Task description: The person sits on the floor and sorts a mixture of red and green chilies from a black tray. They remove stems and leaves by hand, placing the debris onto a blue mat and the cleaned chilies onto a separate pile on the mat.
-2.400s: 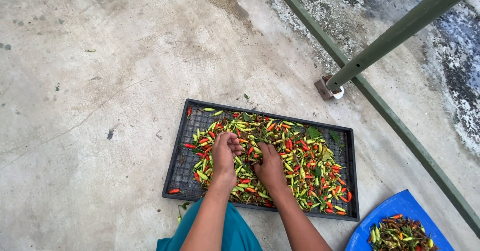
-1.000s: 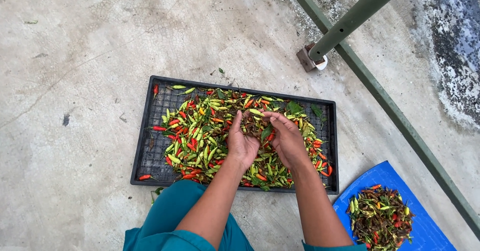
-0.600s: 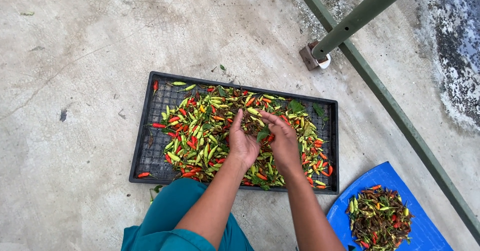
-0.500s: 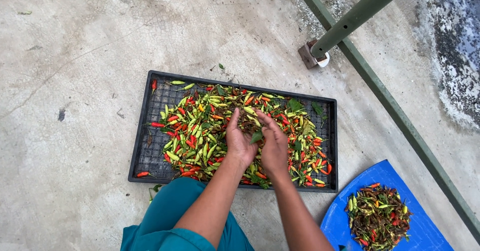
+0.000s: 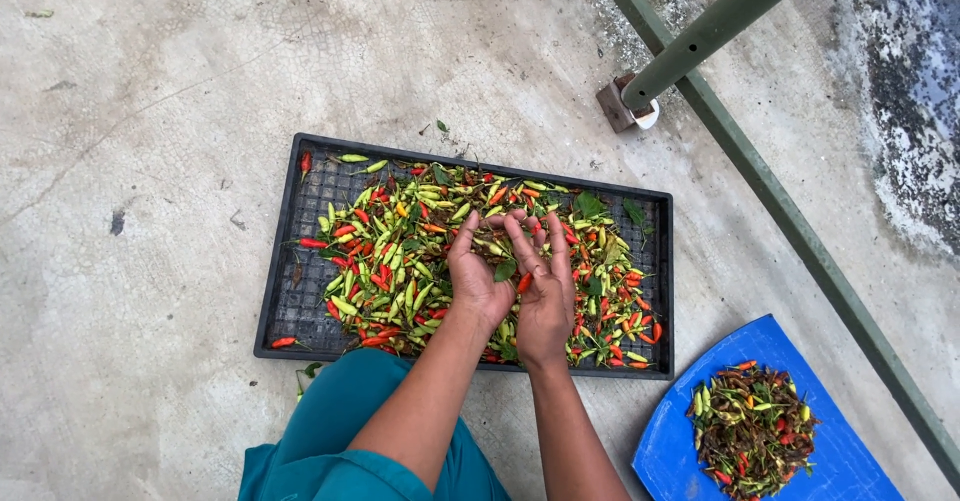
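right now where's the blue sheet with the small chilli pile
In the head view the blue sheet lies on the concrete floor at lower right, just right of the black tray, beside the right hand.

Both hands cupped tog., palms up: left hand [image 5: 478, 279], right hand [image 5: 545, 291].

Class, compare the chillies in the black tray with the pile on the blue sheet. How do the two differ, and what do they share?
The chillies in the black tray are spread wide and look bright green and red; the pile on the blue sheet is a small heap, darker, with brownish bits mixed in. The black tray is rigid and meshed; the blue sheet lies flat. Both hands work over the tray; none touch the pile. Both hold mixed red and green chillies on the concrete floor.
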